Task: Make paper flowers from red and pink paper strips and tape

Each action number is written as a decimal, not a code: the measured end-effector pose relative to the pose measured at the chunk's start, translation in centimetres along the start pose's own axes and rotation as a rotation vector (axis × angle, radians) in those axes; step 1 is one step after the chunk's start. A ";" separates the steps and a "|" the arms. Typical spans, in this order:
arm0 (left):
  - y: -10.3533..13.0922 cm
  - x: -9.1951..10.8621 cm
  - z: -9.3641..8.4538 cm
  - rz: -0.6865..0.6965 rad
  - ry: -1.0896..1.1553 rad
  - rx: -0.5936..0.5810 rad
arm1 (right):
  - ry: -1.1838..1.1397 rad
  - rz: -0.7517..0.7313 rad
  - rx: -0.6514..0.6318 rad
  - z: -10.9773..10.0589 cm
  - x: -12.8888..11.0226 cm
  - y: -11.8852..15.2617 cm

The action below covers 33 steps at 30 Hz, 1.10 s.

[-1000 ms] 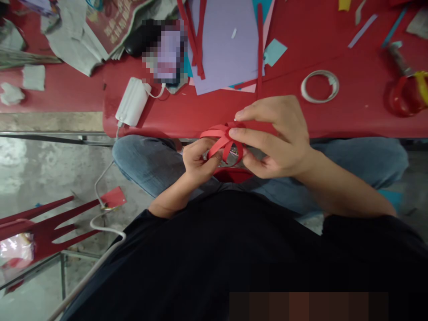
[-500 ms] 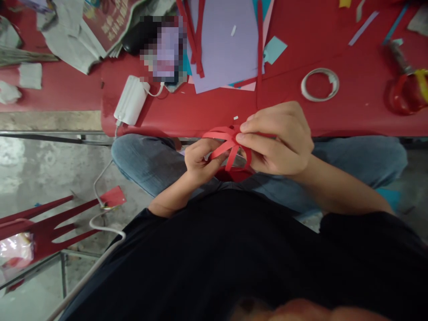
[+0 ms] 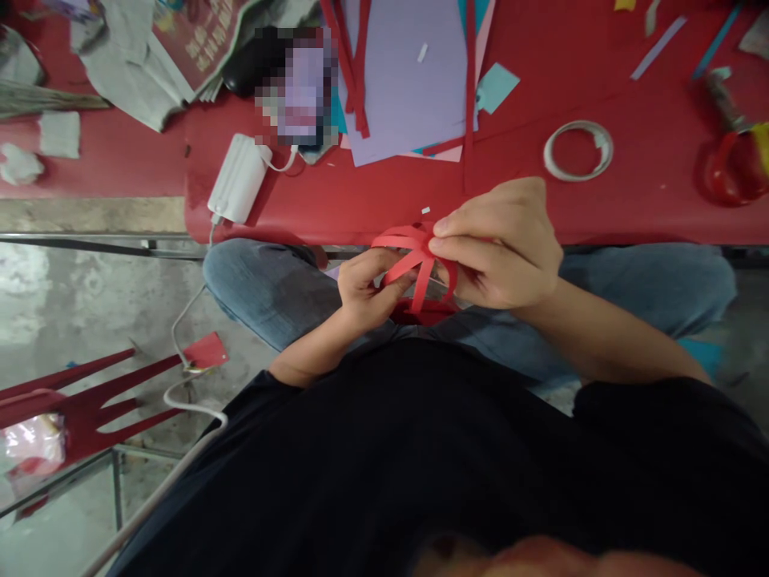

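Red everywhere here: a red surface [image 3: 637, 216] fills the far side, newspapers [image 3: 129, 80] heaped at the left, a purple sheet [image 3: 408, 96] in the middle with red strips [image 3: 359, 72] lying across it. Off to the right sits a tape roll [image 3: 549, 160], and beyond it, red-handled scissors [image 3: 718, 180]. Down at left, a red chair [image 3: 75, 433] lies over on the grey floor [image 3: 114, 308].

Now the edges! The surface's near edge runs level just above 2 denim-clad legs [image 3: 273, 292], and a band of red between that edge and the purple sheet carries 1 small white scrap [image 3: 426, 210]. A white box [image 3: 239, 178] with a cable sits left of the hands near the same edge; the tape roll is up and right of them.

And the hands: the red strip cage [image 3: 420, 272] is held up over the lap, right by the edge. The left hand [image 3: 366, 288] has its grip clamped on the cage's left side, thumb nearest the body. The right hand [image 3: 510, 248], wrist arched, pinches the hub where the strips cross, thumb and finger pressed together on it.
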<state>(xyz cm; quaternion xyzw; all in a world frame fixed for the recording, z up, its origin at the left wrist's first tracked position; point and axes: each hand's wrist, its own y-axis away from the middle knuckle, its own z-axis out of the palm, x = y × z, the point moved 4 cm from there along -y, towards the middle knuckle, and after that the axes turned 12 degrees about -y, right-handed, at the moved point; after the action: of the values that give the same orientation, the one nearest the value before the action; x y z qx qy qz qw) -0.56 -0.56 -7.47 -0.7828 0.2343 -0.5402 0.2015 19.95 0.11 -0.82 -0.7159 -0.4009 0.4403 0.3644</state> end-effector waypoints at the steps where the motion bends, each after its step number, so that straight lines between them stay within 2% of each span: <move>1: 0.1 -0.2 0.1 -0.049 0.019 0.003 | 0.029 -0.037 0.032 -0.1 -0.2 -0.3; 4: -0.1 -0.7 0.4 -0.200 0.086 0.047 | 0.038 -0.015 -0.038 -0.4 0.4 -1.2; 7: -0.8 -0.8 0.8 -0.279 0.131 0.111 | -0.088 0.023 -0.129 -1.5 1.7 -1.5; 9: -1.6 -0.7 1.0 -0.300 0.146 0.142 | -0.182 0.065 -0.092 -2.5 2.7 -1.7; 14: -4.0 0.9 0.3 -0.209 0.098 0.215 | -0.275 0.374 0.074 -3.7 5.8 -1.5; 17: -6.1 2.8 -0.2 -0.141 0.055 0.244 | -0.411 0.494 0.012 -3.1 7.0 -1.2; 19: -7.7 4.1 -0.2 -0.087 0.063 0.235 | -0.485 0.514 -0.006 -2.8 7.2 -1.1; 20: -8.4 4.8 0.0 -0.060 0.073 0.223 | -0.488 0.510 0.025 -2.9 7.2 -1.2; 24: -10.9 6.6 1.4 0.023 0.103 0.178 | -0.359 0.460 0.270 -4.4 6.2 -1.7; 26: -11.6 6.9 2.2 0.034 0.142 0.181 | -0.306 0.407 0.336 -5.1 5.4 -2.0; 29: -11.9 6.6 2.8 0.025 0.239 0.212 | -0.291 0.397 0.308 -5.2 4.9 -2.0; 33: -11.5 4.9 2.8 0.005 0.303 0.182 | -0.457 0.485 0.205 -4.5 5.1 -1.4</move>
<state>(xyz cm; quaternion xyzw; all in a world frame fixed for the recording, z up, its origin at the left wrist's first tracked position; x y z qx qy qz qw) 5.34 6.07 1.82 -0.6702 0.2144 -0.6705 0.2352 25.22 4.48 0.20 -0.6329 -0.2440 0.7011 0.2201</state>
